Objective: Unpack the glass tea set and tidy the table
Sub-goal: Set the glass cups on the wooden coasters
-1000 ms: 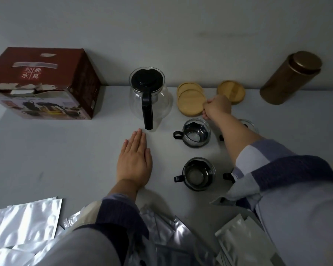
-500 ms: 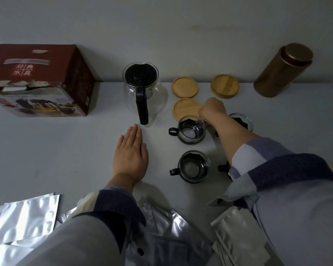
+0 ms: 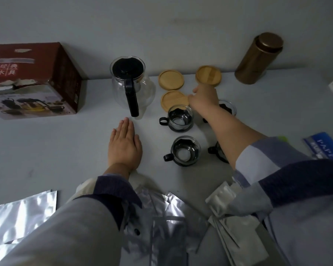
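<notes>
A glass teapot point(image 3: 131, 87) with black lid and handle stands at the back centre. To its right lie three round bamboo coasters: one far left point(image 3: 171, 79), one far right point(image 3: 208, 75), one nearer point(image 3: 174, 99) just behind a glass cup point(image 3: 180, 120). A second cup point(image 3: 186, 153) sits closer to me. Two more cups point(image 3: 228, 107) point(image 3: 218, 152) are partly hidden by my right forearm. My right hand point(image 3: 203, 98) hovers at the near coaster's right edge, fingers apart, fingertips touching or nearly touching it. My left hand point(image 3: 124, 144) lies flat on the table, holding nothing.
A red cardboard box point(image 3: 33, 79) stands at the back left, a brown metal canister point(image 3: 259, 58) at the back right. Silver foil bags point(image 3: 23, 212) point(image 3: 167, 217) and white packets point(image 3: 225, 198) lie near me. A blue packet point(image 3: 325, 148) sits at the right.
My right hand slid one coaster off the stack toward me, set it behind the cup, and loosened its fingers. The left hand stayed flat.
</notes>
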Demonstrator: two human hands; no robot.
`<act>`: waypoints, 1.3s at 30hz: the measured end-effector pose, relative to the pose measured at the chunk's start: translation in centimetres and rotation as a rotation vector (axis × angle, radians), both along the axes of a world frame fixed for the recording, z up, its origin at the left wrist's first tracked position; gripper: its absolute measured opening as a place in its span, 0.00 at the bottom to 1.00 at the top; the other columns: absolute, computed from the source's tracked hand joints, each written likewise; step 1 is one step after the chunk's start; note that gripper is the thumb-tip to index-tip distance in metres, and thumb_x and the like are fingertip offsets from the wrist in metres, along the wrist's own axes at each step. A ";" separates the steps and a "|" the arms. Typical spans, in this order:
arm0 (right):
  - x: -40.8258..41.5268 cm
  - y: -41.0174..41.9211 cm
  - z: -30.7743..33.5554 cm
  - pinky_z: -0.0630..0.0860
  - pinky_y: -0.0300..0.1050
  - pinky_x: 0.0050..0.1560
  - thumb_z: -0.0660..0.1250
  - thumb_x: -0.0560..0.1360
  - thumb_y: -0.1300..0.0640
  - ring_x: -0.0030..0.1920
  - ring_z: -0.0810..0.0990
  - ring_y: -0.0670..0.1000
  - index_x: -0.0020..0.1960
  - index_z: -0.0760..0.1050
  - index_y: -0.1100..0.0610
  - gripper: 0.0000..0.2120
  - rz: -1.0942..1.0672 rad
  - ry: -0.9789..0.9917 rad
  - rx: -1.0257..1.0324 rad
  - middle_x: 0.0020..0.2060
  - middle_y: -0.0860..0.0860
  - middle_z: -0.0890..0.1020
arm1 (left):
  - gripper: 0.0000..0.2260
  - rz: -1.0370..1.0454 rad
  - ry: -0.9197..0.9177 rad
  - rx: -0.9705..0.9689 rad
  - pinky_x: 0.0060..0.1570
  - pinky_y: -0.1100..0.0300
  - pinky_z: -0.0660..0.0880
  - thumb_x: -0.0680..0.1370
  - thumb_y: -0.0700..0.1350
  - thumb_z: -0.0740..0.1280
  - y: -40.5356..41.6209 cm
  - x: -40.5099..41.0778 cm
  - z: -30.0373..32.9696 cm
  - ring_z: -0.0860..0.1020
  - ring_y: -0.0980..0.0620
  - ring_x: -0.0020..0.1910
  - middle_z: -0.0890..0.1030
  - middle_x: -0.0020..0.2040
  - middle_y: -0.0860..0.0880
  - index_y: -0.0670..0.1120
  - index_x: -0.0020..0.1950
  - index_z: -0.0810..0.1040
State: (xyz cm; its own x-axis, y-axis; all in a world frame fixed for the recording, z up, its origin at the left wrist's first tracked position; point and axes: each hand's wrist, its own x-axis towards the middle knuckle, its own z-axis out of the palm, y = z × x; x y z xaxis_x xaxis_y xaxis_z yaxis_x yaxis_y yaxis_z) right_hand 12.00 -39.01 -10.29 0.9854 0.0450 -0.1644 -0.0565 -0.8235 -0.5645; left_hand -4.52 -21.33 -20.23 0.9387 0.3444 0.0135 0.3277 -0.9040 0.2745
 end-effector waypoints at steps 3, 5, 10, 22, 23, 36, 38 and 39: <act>-3.9 -0.9 1.5 0.73 0.45 0.55 0.62 0.79 0.58 0.60 0.77 0.57 0.63 0.72 0.65 0.16 0.035 -0.016 0.045 0.60 0.59 0.78 | 0.25 -0.012 0.086 0.005 0.76 0.54 0.42 0.82 0.49 0.45 -0.3 0.1 0.5 0.45 0.51 0.78 0.48 0.79 0.46 0.42 0.78 0.49; -6.5 -1.4 1.9 0.71 0.43 0.53 0.63 0.78 0.55 0.61 0.76 0.56 0.65 0.70 0.63 0.18 0.032 -0.001 0.104 0.61 0.58 0.77 | 0.25 -0.038 0.140 0.014 0.76 0.53 0.42 0.83 0.49 0.44 -1.0 -0.1 1.1 0.44 0.50 0.78 0.46 0.79 0.46 0.41 0.78 0.47; -12.8 -2.6 1.4 0.63 0.36 0.56 0.74 0.71 0.52 0.65 0.69 0.48 0.73 0.60 0.57 0.37 0.053 0.088 0.358 0.69 0.53 0.68 | 0.25 -0.163 0.182 0.023 0.76 0.53 0.42 0.83 0.49 0.45 -4.1 -2.1 1.9 0.43 0.50 0.78 0.44 0.79 0.46 0.42 0.78 0.45; -17.5 -3.5 -5.9 0.63 0.48 0.73 0.81 0.62 0.55 0.72 0.65 0.55 0.76 0.52 0.59 0.52 -0.052 0.039 0.313 0.72 0.56 0.65 | 0.26 -0.225 0.323 0.053 0.75 0.52 0.41 0.83 0.50 0.45 -4.2 -2.3 2.2 0.39 0.49 0.77 0.39 0.78 0.45 0.41 0.77 0.40; -17.5 -3.5 -6.2 0.66 0.49 0.71 0.81 0.61 0.55 0.70 0.69 0.55 0.75 0.56 0.59 0.50 -0.062 0.013 0.314 0.70 0.56 0.69 | 0.26 -0.224 0.318 0.052 0.75 0.51 0.41 0.83 0.50 0.45 -4.2 -2.3 2.1 0.39 0.49 0.77 0.39 0.78 0.45 0.41 0.77 0.40; -12.3 -3.2 -1.4 0.71 0.37 0.57 0.80 0.62 0.54 0.60 0.76 0.49 0.66 0.65 0.56 0.38 0.050 -0.030 0.467 0.61 0.50 0.76 | 0.26 -0.152 0.173 0.052 0.76 0.52 0.41 0.82 0.50 0.44 -6.0 -1.3 1.9 0.42 0.50 0.77 0.43 0.79 0.47 0.43 0.78 0.44; -9.9 -3.1 0.2 0.68 0.36 0.56 0.79 0.63 0.54 0.61 0.74 0.48 0.67 0.64 0.57 0.39 0.098 -0.061 0.437 0.62 0.51 0.74 | 0.26 -0.130 0.155 0.025 0.76 0.53 0.41 0.82 0.51 0.44 -6.3 -0.8 1.6 0.42 0.51 0.78 0.44 0.79 0.47 0.43 0.78 0.45; -8.5 -2.9 0.7 0.68 0.35 0.56 0.79 0.63 0.53 0.60 0.74 0.48 0.68 0.64 0.57 0.39 0.115 -0.073 0.424 0.62 0.50 0.74 | 0.26 -0.120 0.134 0.018 0.76 0.53 0.41 0.82 0.51 0.44 -6.5 -0.8 1.4 0.43 0.51 0.78 0.45 0.79 0.47 0.43 0.78 0.46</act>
